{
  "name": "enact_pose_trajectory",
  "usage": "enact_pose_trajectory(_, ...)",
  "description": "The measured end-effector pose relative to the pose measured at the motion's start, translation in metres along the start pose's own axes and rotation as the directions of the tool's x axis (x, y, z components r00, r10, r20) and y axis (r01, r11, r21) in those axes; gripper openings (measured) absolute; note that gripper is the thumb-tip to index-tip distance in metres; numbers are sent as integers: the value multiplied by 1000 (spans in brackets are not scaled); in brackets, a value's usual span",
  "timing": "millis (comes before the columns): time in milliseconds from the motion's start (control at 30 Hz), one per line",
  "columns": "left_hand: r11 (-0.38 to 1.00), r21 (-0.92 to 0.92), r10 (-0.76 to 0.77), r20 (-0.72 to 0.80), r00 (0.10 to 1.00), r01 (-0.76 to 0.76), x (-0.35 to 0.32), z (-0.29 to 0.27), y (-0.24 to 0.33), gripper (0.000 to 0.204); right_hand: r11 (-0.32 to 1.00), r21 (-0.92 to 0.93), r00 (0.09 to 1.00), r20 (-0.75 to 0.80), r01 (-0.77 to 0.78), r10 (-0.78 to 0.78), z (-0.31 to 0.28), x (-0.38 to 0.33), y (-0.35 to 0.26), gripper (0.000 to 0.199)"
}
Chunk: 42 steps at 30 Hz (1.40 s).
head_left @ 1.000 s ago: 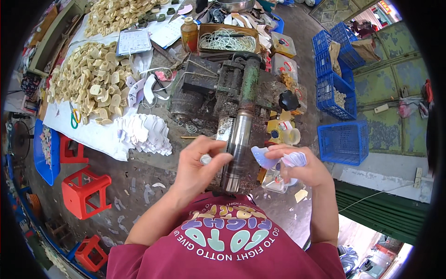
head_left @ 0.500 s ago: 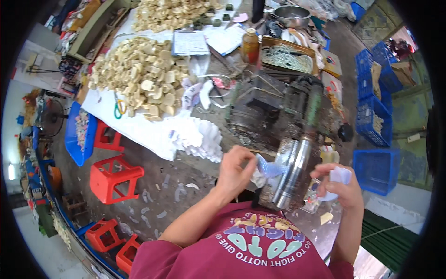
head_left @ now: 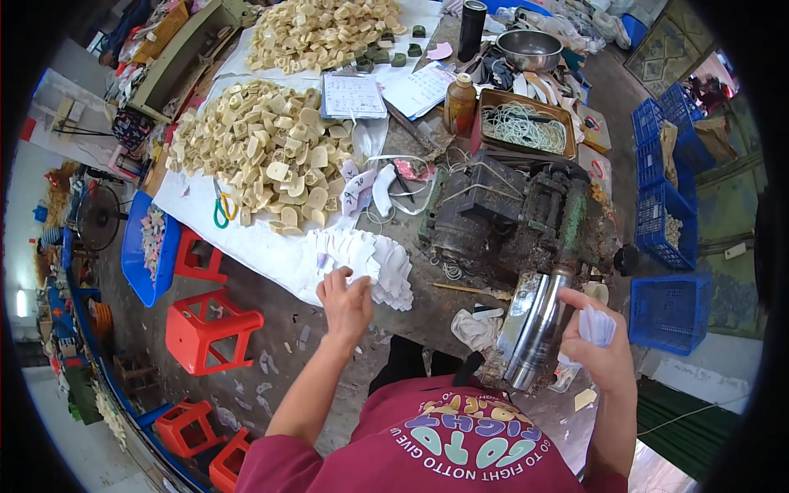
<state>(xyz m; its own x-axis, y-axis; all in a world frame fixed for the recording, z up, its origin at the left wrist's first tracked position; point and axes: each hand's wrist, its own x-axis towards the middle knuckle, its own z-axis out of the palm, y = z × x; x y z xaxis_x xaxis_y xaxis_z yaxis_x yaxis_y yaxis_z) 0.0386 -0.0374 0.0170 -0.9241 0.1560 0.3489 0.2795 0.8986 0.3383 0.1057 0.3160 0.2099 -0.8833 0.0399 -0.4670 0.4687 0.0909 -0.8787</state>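
My left hand (head_left: 346, 306) hovers at the near edge of a heap of white curved, scalloped-edge pieces (head_left: 378, 271), fingers bent and apart. I see nothing held in it. A small purple-marked piece (head_left: 321, 260) lies on the heap's left side. My right hand (head_left: 598, 349) is closed around a small bundle of thin white pieces (head_left: 597, 326), its index finger stretched toward a shiny metal roller (head_left: 534, 333). This roller sticks out of a dark, greasy machine (head_left: 501, 201) on the table. Beside the roller lies a crumpled white cloth (head_left: 477, 327).
Beige moulded pieces (head_left: 263, 156) form large heaps on white sheeting, with scissors (head_left: 222, 205) at the edge. A brown bottle (head_left: 460, 105) and a tray of cord (head_left: 526, 123) stand behind the machine. Red stools (head_left: 209, 333) are at left, blue crates (head_left: 670, 312) at right.
My left hand has moved left from the roller to the white heap, and the bluish strip it held is gone from its fingers. My right hand moved slightly toward the roller, still gripping its bundle.
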Motion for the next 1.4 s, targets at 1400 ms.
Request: enact_pose_trajectory(1400, 650, -746, 82, 261, 962, 147, 3, -2, 174, 15, 991, -29, 974, 183, -129, 132, -53, -1, 37, 41)
